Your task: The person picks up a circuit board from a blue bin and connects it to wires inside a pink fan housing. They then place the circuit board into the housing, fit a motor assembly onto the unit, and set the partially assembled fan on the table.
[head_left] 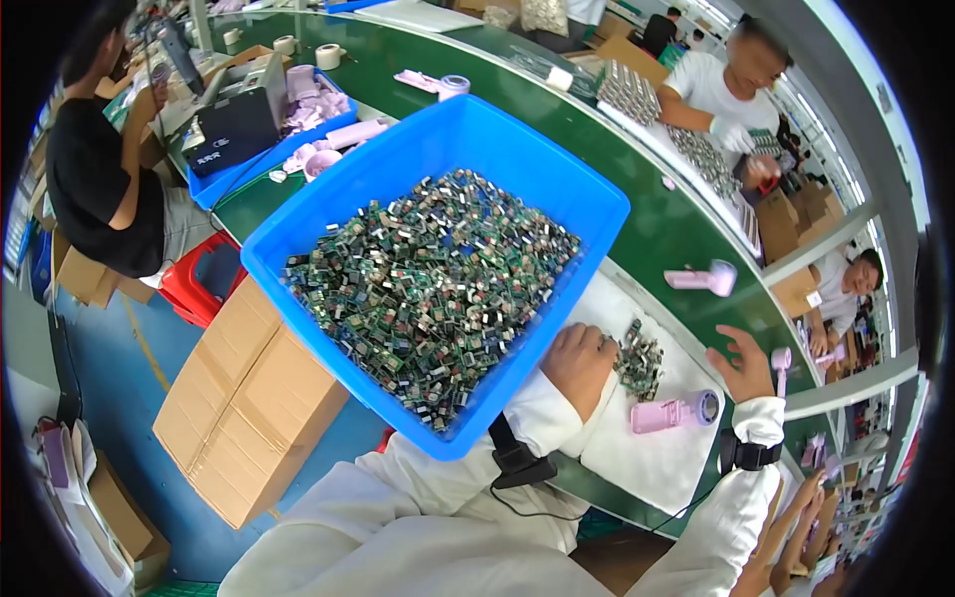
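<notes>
My left hand rests over the white mat, close against the right side of a large blue bin. Its fingers curl downward and their tips are hidden, so what they may hold does not show. Right beside it lies a small pile of green circuit boards. My right hand is raised at the mat's right edge, fingers apart and holding nothing. Between my hands, nearer me, lies a pink handheld fan body with a round dark end. Many small circuit boards fill the bottom of the bin.
A cardboard box stands below the bin at left. Pink fan pieces lie on the green conveyor belt. People sit on both sides, one by a red stool. A blue tray of pink parts is behind the bin.
</notes>
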Tool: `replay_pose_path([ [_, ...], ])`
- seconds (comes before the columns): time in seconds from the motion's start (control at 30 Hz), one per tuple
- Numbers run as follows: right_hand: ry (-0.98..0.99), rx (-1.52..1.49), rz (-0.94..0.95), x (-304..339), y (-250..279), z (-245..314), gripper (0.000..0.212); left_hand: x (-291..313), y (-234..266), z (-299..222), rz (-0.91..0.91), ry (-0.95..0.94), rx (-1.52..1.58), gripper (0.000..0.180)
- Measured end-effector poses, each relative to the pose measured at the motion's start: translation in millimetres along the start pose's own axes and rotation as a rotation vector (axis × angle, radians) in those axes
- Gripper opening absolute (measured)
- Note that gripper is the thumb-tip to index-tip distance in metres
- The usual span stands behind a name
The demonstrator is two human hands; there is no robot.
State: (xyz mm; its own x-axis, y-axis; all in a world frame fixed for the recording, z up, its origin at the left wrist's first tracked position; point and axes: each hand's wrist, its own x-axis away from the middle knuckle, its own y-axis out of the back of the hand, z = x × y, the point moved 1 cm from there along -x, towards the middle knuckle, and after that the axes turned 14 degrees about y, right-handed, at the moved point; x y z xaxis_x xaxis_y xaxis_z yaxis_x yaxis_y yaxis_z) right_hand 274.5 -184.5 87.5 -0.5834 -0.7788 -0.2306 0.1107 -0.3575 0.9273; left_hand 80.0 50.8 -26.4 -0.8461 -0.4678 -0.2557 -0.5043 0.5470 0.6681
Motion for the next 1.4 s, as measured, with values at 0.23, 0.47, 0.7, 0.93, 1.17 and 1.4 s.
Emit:
replay_pose_path([
  [0.23, -0.48, -0.118, 0.214, 93.6, -4.8, 10.2, 0.05, -7.3, 8.7, 1.3, -0.064, -0.067, 0.146, 0.005],
  [0.47, -0.248, -0.132, -0.116, 112.7, -27.4, 56.9, 0.066, -3.6, 25.5, 0.2, 0.076, -0.024, 0.329, 0.017],
  [0.7, -0.083, -0.326, 0.097, 125.8, -7.8, 54.3, 0.07, -8.1, 25.4, -0.4, 0.038, -0.097, 0.289, 0.016],
  [0.93, -0.167, -0.109, 0.131, 119.4, 2.0, 108.4, 0.05, -0.8, 40.2, -19.0, 0.128, 0.149, 0.446, 0.015],
  [1.17, 0.108, 0.015, 0.141, 131.8, -29.2, 101.4, 0.034, 27.7, 30.5, -33.8, 0.534, 0.003, 0.988, 0.017],
  [1.4, 0.219, -0.011, 0.012, 133.5, -49.1, 106.4, 0.029, 58.1, 17.3, -46.1, 0.711, -0.104, 0.849, 0.028],
])
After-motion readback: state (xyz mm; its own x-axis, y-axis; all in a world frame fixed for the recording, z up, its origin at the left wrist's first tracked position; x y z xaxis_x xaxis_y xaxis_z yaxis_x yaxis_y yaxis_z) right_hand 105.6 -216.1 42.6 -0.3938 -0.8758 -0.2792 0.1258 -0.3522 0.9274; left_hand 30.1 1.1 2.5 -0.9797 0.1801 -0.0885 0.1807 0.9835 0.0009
